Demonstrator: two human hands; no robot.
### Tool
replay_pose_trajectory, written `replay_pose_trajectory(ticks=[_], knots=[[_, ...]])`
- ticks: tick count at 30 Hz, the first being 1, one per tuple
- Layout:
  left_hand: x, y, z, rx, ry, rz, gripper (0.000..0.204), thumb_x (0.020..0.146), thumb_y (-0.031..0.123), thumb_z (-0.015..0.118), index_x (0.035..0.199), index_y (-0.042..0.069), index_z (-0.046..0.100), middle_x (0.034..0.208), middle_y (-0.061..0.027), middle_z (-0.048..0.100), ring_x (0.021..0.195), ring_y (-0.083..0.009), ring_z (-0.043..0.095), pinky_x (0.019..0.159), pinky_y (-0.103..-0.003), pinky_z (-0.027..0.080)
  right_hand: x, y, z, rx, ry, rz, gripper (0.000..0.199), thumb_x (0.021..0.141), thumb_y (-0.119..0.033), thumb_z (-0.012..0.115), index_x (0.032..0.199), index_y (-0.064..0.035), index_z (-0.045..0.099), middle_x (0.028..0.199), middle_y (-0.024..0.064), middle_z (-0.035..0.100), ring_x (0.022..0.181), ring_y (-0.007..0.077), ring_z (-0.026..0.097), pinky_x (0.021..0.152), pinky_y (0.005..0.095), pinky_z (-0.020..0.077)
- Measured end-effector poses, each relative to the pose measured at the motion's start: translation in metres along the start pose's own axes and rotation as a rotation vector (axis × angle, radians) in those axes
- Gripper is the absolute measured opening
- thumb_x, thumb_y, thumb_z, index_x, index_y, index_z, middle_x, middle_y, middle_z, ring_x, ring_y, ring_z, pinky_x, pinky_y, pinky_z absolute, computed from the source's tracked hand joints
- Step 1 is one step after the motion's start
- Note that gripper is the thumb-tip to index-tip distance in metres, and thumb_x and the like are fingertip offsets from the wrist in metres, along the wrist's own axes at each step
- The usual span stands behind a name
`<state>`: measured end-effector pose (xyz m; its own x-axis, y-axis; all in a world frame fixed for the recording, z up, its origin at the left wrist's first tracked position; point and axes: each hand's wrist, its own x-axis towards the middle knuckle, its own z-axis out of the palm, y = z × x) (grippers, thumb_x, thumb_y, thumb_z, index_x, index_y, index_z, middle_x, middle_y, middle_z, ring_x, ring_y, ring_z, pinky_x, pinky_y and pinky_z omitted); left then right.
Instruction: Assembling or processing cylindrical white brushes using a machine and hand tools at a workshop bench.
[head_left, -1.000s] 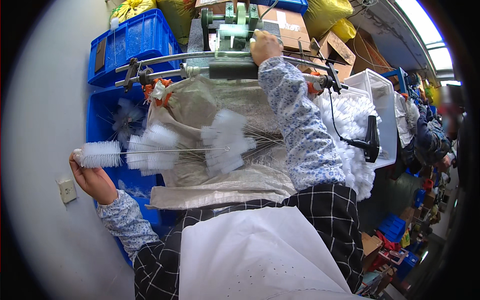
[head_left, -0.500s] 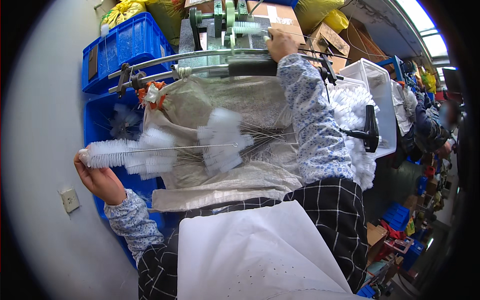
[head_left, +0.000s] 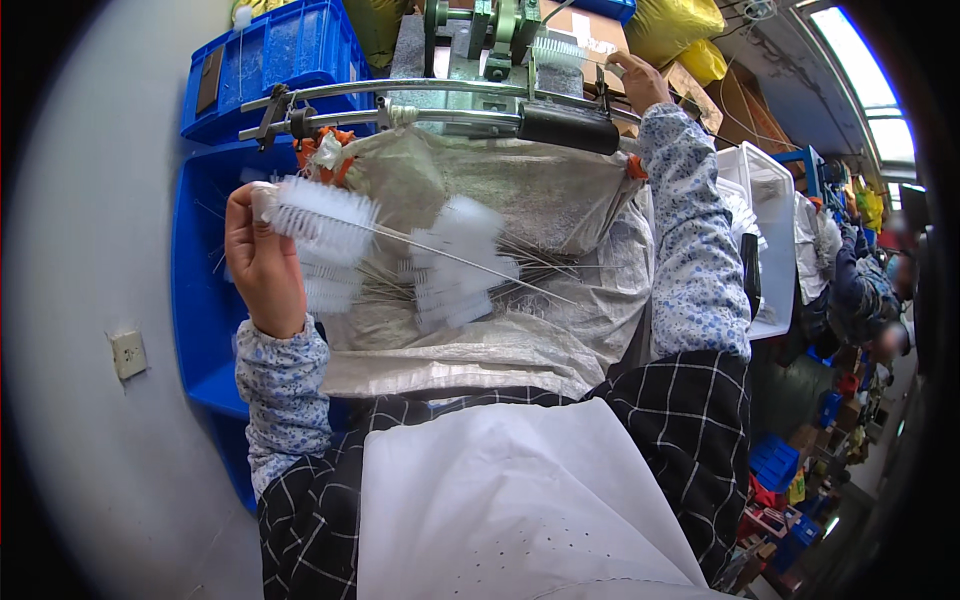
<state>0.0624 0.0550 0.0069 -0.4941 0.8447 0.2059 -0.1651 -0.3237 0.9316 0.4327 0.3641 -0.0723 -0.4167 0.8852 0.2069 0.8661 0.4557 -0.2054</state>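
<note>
My left hand (head_left: 265, 255) pinches the bristled tip of a white bottle brush (head_left: 330, 215); its bare wire slants down to the right. Below it, more white bottle brushes (head_left: 455, 260) lie in a pile on a pale woven sack (head_left: 490, 355) over my lap, their wires pointing mostly right. Up at the green machine (head_left: 502, 35), another white brush (head_left: 558, 52) sits sideways. At its right end is my right hand (head_left: 642, 82), fingers closed around its thin wire, which is hardly visible. A metal rail with a black sleeve (head_left: 570, 128) runs in front of the machine.
A blue crate (head_left: 330, 50) stands at the upper left, above a blue bin (head_left: 205, 240) beside the wall. To the right are a white tub (head_left: 770, 200) and a partly hidden black hair dryer (head_left: 750, 265). A co-worker (head_left: 865, 270) is at the far right.
My left hand has moved up and right, tilting its brush so the wire slopes down. My right hand has shifted right along the machine brush. The view has also shifted.
</note>
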Motion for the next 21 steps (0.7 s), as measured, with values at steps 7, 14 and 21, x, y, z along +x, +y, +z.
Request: replay_pose_trajectory(ticks=[7,14,21], knots=[[-0.009,-0.010,0.029,-0.015,-0.102,-0.101,0.015,0.084,0.016,0.046,0.093,0.004,0.045,0.082,-0.0006,0.049,0.073,-0.0035,0.045,0.065,-0.016,0.038,-0.050,-0.011,-0.072,0.646,-0.394,0.076,0.022,0.081,-0.008,0.043,0.101,-0.0052,0.052,0.091,0.0084,0.057,0.081,0.0207,0.055,0.076,0.0299,0.0441],[-0.029,-0.036,0.072,0.286,-0.270,0.044,0.013,0.084,0.014,0.045,0.091,0.003,0.044,0.085,-0.0041,0.052,0.069,-0.0054,0.046,0.060,-0.017,0.038,-0.108,-0.181,-0.083,0.886,-0.908,-0.239,0.033,0.081,-0.012,0.047,0.112,-0.0013,0.043,0.088,0.0080,0.056,0.080,0.0142,0.053,0.073,0.0269,0.0449],[-0.008,-0.025,-0.010,0.698,-0.270,0.008,0.036,0.086,0.024,0.041,0.112,0.003,0.027,0.088,-0.0076,0.049,0.072,-0.0097,0.047,0.060,-0.023,0.041,-0.055,-0.121,-0.027,0.014,0.202,-0.053,0.023,0.079,-0.008,0.045,0.097,-0.0168,0.056,0.073,0.0077,0.061,0.058,0.0153,0.054,0.052,0.0272,0.0468]])
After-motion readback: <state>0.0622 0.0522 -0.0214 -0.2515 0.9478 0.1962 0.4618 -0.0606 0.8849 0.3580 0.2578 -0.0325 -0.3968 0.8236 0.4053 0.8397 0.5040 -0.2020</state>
